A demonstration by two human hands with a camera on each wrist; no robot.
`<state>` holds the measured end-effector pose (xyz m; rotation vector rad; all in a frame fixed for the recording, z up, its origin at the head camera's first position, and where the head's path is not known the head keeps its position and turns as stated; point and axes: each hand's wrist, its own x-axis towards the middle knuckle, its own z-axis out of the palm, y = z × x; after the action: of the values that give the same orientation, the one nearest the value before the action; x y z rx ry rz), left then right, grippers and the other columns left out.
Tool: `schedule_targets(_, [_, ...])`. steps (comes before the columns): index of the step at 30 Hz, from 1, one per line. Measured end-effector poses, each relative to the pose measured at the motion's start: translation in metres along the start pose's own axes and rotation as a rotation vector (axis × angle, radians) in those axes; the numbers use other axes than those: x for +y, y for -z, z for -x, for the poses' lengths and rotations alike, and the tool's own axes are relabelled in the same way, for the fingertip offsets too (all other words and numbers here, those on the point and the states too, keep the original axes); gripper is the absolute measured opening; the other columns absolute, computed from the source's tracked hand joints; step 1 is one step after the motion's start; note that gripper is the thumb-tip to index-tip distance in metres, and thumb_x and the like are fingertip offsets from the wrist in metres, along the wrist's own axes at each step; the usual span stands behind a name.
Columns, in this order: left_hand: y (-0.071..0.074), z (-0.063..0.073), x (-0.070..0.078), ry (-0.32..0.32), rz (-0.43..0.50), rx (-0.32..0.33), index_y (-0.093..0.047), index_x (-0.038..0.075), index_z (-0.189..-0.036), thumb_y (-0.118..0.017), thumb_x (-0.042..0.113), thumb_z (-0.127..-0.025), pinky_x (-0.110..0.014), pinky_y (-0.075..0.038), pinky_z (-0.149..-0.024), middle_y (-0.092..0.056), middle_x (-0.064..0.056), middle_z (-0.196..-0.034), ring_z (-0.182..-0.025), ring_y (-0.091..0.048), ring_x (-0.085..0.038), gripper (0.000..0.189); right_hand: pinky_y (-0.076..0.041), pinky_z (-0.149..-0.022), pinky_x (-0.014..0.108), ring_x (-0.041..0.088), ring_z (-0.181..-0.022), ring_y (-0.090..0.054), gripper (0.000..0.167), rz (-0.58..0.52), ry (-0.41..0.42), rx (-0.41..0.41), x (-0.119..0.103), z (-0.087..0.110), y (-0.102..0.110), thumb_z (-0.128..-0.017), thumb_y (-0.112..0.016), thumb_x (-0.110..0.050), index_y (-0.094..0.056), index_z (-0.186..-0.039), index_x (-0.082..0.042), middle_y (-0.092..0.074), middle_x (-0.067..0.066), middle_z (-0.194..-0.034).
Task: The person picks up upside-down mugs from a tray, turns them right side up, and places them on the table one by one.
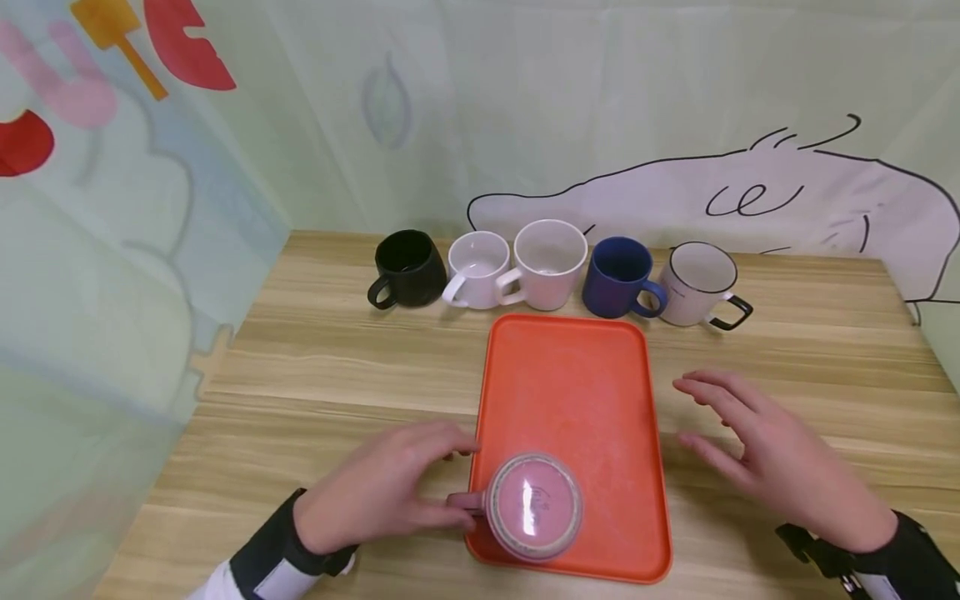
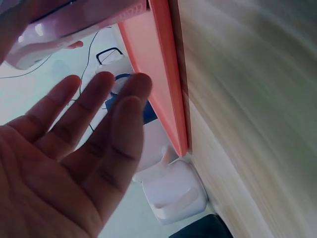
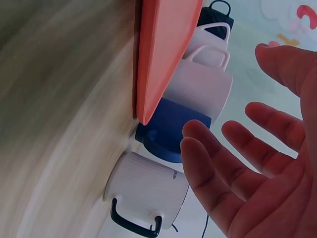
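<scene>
A pink mug stands upside down on the near part of the orange-red tray, its handle pointing left. My left hand is beside that handle, fingers spread and relaxed around it without gripping; whether the thumb touches it I cannot tell. In the left wrist view the left fingers are apart and the pink mug shows at the top. To the right of the tray, my right hand hovers over the table with loosely extended fingers, holding nothing.
Behind the tray stands a row of upright mugs: a black mug, a small white mug, a larger white mug, a blue mug and a white mug with black handle. A printed curtain hangs behind the wooden table.
</scene>
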<state>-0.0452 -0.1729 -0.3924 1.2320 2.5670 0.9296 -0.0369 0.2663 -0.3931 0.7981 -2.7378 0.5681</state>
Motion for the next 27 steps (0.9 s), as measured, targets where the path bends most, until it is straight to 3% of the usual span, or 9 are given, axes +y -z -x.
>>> schedule_targets(4, [-0.003,0.000,0.001,-0.034,0.026,-0.001,-0.074,0.017,-0.119,-0.092,0.040,-0.084,-0.024,-0.059,-0.086,-0.073,0.009,-0.109,-0.093,-0.067,-0.008,0.046,-0.038,-0.108,0.008,0.019,-0.122,-0.064,0.069,-0.016,0.039,-0.004,-0.001,0.002,-0.005,-0.084,-0.092,-0.025,-0.062,-0.145,-0.017,-0.061,0.000,-0.142])
schedule_targets(6, [-0.004,-0.001,0.002,-0.055,0.030,0.003,-0.075,0.017,-0.114,-0.092,0.036,-0.085,-0.021,-0.058,-0.083,-0.072,0.010,-0.103,-0.088,-0.066,-0.005,0.039,-0.031,-0.108,0.004,0.018,-0.121,-0.064,0.066,-0.027,0.050,-0.007,-0.002,0.003,-0.007,-0.087,-0.090,-0.029,-0.062,-0.145,-0.017,-0.061,-0.001,-0.142])
schedule_targets(11, [-0.007,-0.001,0.005,-0.094,0.029,0.005,-0.078,0.019,-0.107,-0.091,0.029,-0.088,-0.012,-0.053,-0.077,-0.068,0.015,-0.092,-0.080,-0.061,0.001,0.025,-0.037,-0.107,0.006,0.015,-0.119,-0.065,0.064,-0.033,0.062,-0.006,-0.003,0.005,-0.012,-0.088,-0.089,-0.029,-0.062,-0.145,-0.017,-0.060,-0.003,-0.141])
schedule_targets(17, [-0.008,-0.003,0.008,-0.100,0.073,-0.022,-0.080,0.017,-0.110,-0.085,0.019,-0.094,-0.012,-0.055,-0.082,-0.075,0.013,-0.098,-0.088,-0.064,0.009,0.018,-0.042,-0.104,0.009,0.013,-0.117,-0.065,0.067,-0.045,0.064,-0.013,-0.005,0.004,-0.014,-0.084,-0.092,-0.023,-0.063,-0.144,-0.014,-0.060,-0.004,-0.140])
schedule_targets(27, [-0.008,-0.007,0.011,-0.092,0.073,-0.031,-0.076,0.014,-0.113,-0.078,0.017,-0.100,-0.012,-0.054,-0.083,-0.074,0.011,-0.099,-0.089,-0.064,0.007,0.014,-0.038,-0.107,0.008,0.015,-0.119,-0.065,0.066,-0.076,0.058,-0.051,-0.008,0.002,-0.018,-0.085,-0.091,-0.020,-0.062,-0.143,-0.014,-0.060,-0.003,-0.141])
